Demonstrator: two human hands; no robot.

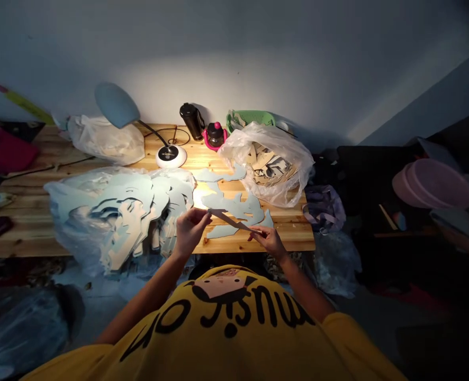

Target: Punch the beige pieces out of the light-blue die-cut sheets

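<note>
Between my two hands a thin cut-out cardboard piece point(231, 220) is held tilted just above the table's front part. My left hand point(190, 228) pinches its upper left end, fingers closed. At the lower right end, my right hand point(269, 241) grips it between thumb and fingers. Beneath and behind it lie several pale blue-grey cardboard cut-outs point(240, 206) with curved outlines. To the left, a big heap of similar cut-outs point(129, 211) rests on a clear plastic bag point(65, 198) and overhangs the table edge.
Behind my right hand stands an open plastic bag point(298, 153) of cardboard scraps point(272, 164). A desk lamp point(117, 106), a black flask point(192, 121), a pink-handled bottle point(215, 136) and a green basket point(254, 117) line the back of the wooden table point(294, 227). Pink tubs point(433, 182) stand far right.
</note>
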